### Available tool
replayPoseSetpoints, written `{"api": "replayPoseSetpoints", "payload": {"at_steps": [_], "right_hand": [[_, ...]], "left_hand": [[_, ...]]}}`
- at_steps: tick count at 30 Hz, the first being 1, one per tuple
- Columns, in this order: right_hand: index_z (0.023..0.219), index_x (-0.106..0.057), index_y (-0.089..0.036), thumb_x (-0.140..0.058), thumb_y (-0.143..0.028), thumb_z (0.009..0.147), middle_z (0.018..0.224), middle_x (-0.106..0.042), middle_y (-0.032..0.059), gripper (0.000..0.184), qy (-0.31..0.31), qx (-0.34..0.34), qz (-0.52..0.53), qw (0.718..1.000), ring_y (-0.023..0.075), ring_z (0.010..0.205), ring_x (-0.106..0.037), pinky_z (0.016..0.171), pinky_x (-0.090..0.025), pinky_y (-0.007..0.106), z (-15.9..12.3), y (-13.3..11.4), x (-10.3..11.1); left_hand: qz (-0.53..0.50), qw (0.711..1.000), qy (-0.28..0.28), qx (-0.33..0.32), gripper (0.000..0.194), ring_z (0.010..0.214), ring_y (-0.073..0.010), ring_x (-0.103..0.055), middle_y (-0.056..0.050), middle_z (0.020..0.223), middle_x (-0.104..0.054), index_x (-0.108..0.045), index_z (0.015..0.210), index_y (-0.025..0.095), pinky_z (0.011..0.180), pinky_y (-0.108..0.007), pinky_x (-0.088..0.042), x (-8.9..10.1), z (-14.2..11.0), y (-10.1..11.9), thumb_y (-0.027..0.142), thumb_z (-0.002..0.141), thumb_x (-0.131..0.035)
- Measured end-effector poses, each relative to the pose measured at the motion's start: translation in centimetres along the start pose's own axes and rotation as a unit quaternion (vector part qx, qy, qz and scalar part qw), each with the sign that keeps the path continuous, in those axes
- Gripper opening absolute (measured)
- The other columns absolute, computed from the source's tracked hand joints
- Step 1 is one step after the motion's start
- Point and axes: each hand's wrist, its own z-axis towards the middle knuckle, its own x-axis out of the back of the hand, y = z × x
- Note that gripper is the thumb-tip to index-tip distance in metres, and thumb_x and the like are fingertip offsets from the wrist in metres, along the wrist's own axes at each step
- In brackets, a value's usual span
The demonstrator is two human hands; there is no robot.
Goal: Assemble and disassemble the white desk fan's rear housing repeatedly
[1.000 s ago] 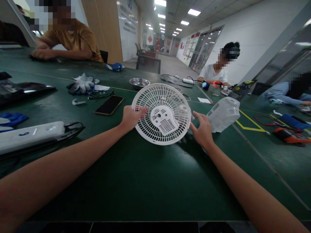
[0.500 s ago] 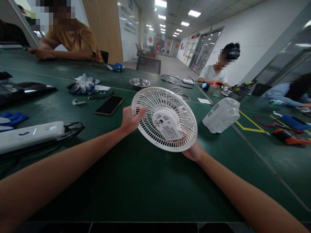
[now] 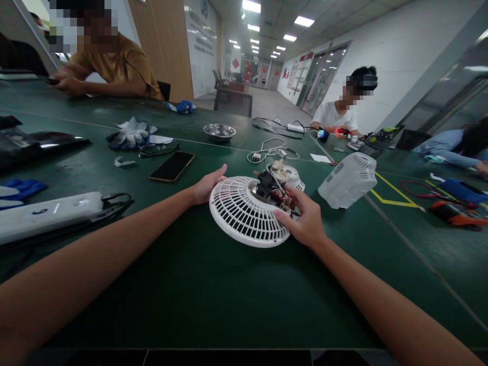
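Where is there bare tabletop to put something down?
The widest bare stretch of green table lies between left forearm and right forearm, nearer the wearer than the fan grille. Another separates the right forearm from the yellow tape. Crowded: the left side, with white bar, blue glove and phone.

Office-like workroom | shared green worktable (image 3: 213,295) | ceiling light panels (image 3: 304,21) | glass-fronted wall (image 3: 324,71)
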Motion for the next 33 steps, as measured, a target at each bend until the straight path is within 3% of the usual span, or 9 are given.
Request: {"api": "replayPoseSetpoints", "payload": {"at_steps": [3, 6, 10, 13, 17, 21, 24, 28, 33], "right_hand": [[0.136, -0.064, -0.02, -0.083, -0.055, 0.075, 0.126, -0.072, 0.0139, 0.073, -0.046, 0.051, -0.069, 0.995, 0.0316, 0.106, -0.07, 0.098, -0.056, 0.051, 0.1, -0.3, -0.1], [0.131, -0.067, -0.024, -0.08, -0.056, 0.079, 0.119, -0.074, 0.0108, 0.063, -0.084, 0.047, -0.059, 0.994, 0.0295, 0.1, -0.07, 0.096, -0.056, 0.049, 0.5, 0.1, 0.2], [0.126, -0.067, -0.025, -0.063, -0.047, 0.094, 0.113, -0.073, 0.0093, 0.039, 0.008, -0.001, -0.04, 0.999, 0.0268, 0.096, -0.07, 0.092, -0.057, 0.048, 1.4, 2.2, 0.9], [0.136, -0.062, -0.023, -0.07, -0.039, 0.086, 0.132, -0.066, 0.0139, 0.052, 0.064, -0.015, -0.114, 0.991, 0.0328, 0.115, -0.064, 0.101, -0.053, 0.053, 2.4, 4.6, 1.6], [0.151, -0.048, -0.02, -0.075, -0.035, 0.079, 0.152, -0.054, 0.0164, 0.078, 0.012, -0.04, -0.157, 0.987, 0.0378, 0.136, -0.053, 0.116, -0.042, 0.059, 3.3, 7.5, 1.9], [0.154, -0.043, -0.019, -0.08, -0.042, 0.073, 0.143, -0.06, 0.0182, 0.091, -0.011, -0.125, -0.107, 0.986, 0.0354, 0.117, -0.066, 0.101, -0.054, 0.055, 3.4, 9.2, 1.8], [0.154, -0.042, -0.018, -0.082, -0.049, 0.07, 0.136, -0.063, 0.0193, 0.098, -0.009, -0.15, -0.102, 0.983, 0.0335, 0.106, -0.068, 0.094, -0.056, 0.052, 3.4, 9.5, 1.9], [0.15, -0.048, -0.013, -0.082, -0.055, 0.069, 0.128, -0.065, 0.0213, 0.097, -0.031, -0.137, -0.144, 0.979, 0.0362, 0.107, -0.066, 0.097, -0.054, 0.054, 3.6, 9.3, 2.1], [0.138, -0.058, -0.014, -0.08, -0.054, 0.072, 0.125, -0.066, 0.0209, 0.081, -0.038, -0.124, -0.178, 0.975, 0.0403, 0.118, -0.061, 0.102, -0.05, 0.057, 3.7, 9.1, 2.1]], "left_hand": [[0.004, 0.997, 0.042, 0.059, 0.036, 0.071, -0.0206, -0.072, -0.012, 0.082, -0.078, -0.077, 0.086, 0.012, 0.071, -0.034, -0.059, -0.4, -0.2, 0.3, 0.047, 0.092, -0.072], [0.031, 0.994, 0.083, 0.062, 0.021, 0.067, -0.0168, -0.07, -0.011, 0.085, -0.078, -0.079, 0.09, 0.013, 0.064, -0.03, -0.056, -0.7, -0.2, 0.4, 0.034, 0.089, -0.078], [0.037, 0.993, 0.103, 0.048, 0.02, 0.061, -0.0151, -0.068, -0.009, 0.077, -0.077, -0.08, 0.085, 0.015, 0.058, -0.029, -0.053, -1.0, -0.3, 0.4, 0.034, 0.088, -0.077], [0.039, 0.994, 0.097, 0.041, 0.02, 0.062, -0.0154, -0.069, -0.009, 0.079, -0.078, -0.08, 0.085, 0.015, 0.059, -0.028, -0.053, -1.0, -0.4, 0.3, 0.035, 0.087, -0.077], [0.043, 0.993, 0.101, 0.034, 0.02, 0.063, -0.0154, -0.069, -0.009, 0.079, -0.078, -0.08, 0.084, 0.016, 0.06, -0.028, -0.053, -1.0, -0.2, 0.1, 0.036, 0.088, -0.076], [0.046, 0.993, 0.104, 0.037, 0.023, 0.06, -0.0141, -0.066, -0.009, 0.078, -0.077, -0.079, 0.086, 0.015, 0.058, -0.027, -0.051, -0.8, 0.0, -0.1, 0.037, 0.088, -0.076], [0.045, 0.993, 0.102, 0.04, 0.023, 0.06, -0.0139, -0.066, -0.008, 0.078, -0.077, -0.079, 0.087, 0.014, 0.058, -0.027, -0.051, -0.8, -0.1, 0.0, 0.037, 0.089, -0.075], [0.042, 0.994, 0.099, 0.036, 0.021, 0.063, -0.0146, -0.067, -0.008, 0.078, -0.077, -0.08, 0.088, 0.015, 0.06, -0.028, -0.053, -0.7, -0.1, 0.0, 0.036, 0.089, -0.077], [0.049, 0.994, 0.09, 0.028, 0.023, 0.062, -0.0155, -0.067, -0.009, 0.079, -0.077, -0.08, 0.086, 0.016, 0.057, -0.027, -0.052, -0.5, 0.0, -0.2, 0.039, 0.088, -0.076]]}}
